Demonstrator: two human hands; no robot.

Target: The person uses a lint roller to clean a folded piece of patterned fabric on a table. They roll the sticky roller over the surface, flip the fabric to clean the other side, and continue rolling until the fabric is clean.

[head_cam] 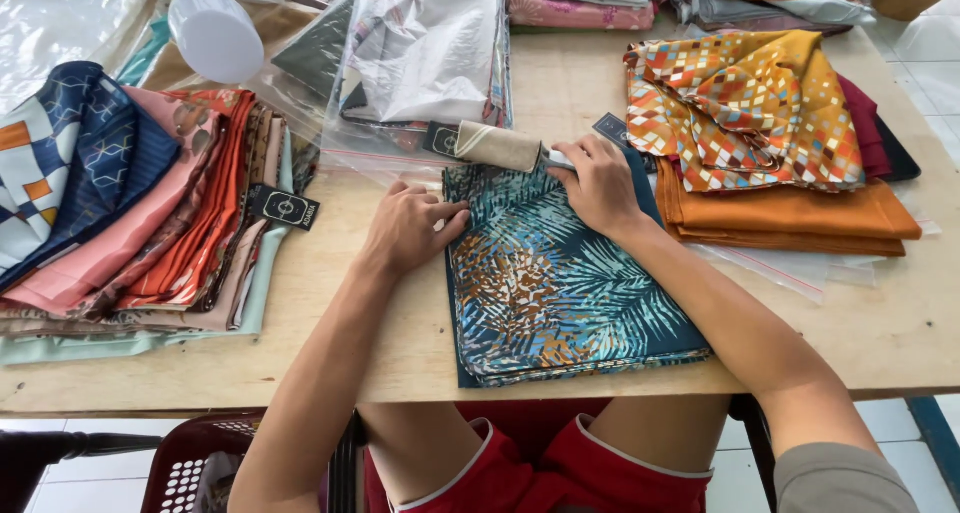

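covering wooden table [560, 93], folded scarves [150, 203], white tiled floor [930, 53]

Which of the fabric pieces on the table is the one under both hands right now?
The dark teal leaf-print fabric at the table's front edge. The left hand presses its left edge, the right hand its top, holding a lint roller. The other stacks lie untouched.
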